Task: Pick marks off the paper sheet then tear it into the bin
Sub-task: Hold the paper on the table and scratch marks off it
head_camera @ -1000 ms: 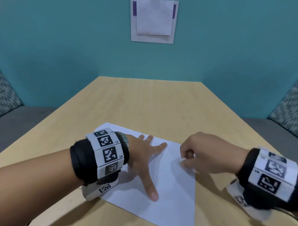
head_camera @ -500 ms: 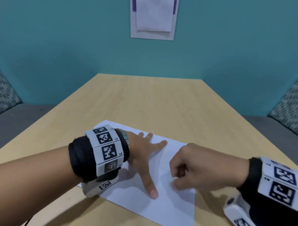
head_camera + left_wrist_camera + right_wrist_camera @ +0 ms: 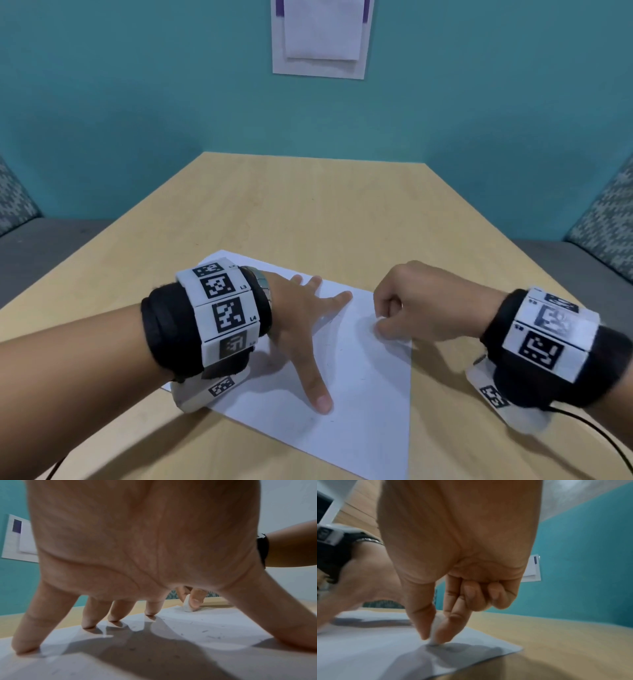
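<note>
A white paper sheet (image 3: 363, 387) lies flat on the wooden table (image 3: 308, 212). My left hand (image 3: 308, 329) is spread on it, fingertips (image 3: 149, 612) and thumb pressing it down. My right hand (image 3: 407, 308) pinches a small white eraser (image 3: 187, 605) between thumb and forefinger, its end touching the sheet near the right edge. In the right wrist view the eraser (image 3: 435, 632) shows as a blurred white strip between the fingers (image 3: 447, 627). Fine grey crumbs (image 3: 204, 630) are scattered over the paper. No bin is in view.
A white board with paper taped to it (image 3: 320, 37) hangs on the teal wall. Patterned cushions (image 3: 609, 219) on grey benches flank the table. A black cable (image 3: 596, 435) trails from my right wrist over the table's near right part.
My right hand moved left onto the sheet and back toward its right edge, rubbing with the eraser. The left hand stayed spread on the paper.
</note>
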`<control>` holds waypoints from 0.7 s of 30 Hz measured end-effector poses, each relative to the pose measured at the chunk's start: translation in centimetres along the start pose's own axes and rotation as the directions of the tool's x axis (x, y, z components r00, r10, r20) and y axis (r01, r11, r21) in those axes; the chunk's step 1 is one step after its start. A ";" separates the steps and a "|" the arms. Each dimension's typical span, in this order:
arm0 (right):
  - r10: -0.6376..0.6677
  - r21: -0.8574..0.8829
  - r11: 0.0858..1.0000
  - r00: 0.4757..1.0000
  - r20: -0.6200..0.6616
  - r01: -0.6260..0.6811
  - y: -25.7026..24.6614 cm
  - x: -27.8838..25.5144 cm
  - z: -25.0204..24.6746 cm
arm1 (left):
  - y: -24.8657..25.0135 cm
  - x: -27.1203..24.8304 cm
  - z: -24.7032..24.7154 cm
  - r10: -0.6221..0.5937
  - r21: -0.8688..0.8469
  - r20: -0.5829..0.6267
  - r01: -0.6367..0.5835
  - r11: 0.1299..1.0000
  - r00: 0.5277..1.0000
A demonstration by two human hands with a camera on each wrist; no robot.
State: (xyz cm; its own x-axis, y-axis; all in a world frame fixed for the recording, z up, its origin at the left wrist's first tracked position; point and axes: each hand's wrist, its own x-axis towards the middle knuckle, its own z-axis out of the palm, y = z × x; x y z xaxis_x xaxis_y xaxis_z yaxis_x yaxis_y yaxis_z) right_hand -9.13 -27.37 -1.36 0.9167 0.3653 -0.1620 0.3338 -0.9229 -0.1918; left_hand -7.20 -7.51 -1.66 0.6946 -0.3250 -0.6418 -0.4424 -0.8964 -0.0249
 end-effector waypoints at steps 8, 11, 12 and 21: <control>-0.039 0.012 0.999 0.996 0.079 0.038 -0.5 -0.1 0.3 | -0.1 0.0 0.0 -0.002 -0.006 0.009 0.002 1.000 1.000; 0.072 -0.039 0.997 0.997 -0.023 -0.073 1.2 1.3 -0.3 | 0.0 -0.3 -0.2 0.009 -0.010 0.002 -0.009 1.000 1.000; 0.064 -0.020 0.998 0.998 -0.018 -0.064 0.9 1.1 -0.1 | 0.0 -0.3 -0.2 0.008 -0.015 0.005 -0.008 1.000 1.000; 0.045 0.014 0.999 0.997 -0.054 -0.044 1.3 0.9 -0.2 | -0.4 -1.0 0.3 0.041 -0.098 -0.060 -0.047 0.994 0.997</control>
State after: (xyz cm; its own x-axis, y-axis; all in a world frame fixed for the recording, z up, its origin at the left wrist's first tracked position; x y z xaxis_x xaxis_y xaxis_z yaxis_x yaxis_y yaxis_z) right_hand -7.86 -28.25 -1.57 0.9415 0.3160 -0.1175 0.2895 -0.9364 -0.1984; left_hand -7.88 -6.77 -1.25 0.7083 -0.3790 -0.5955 -0.4168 -0.9054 0.0805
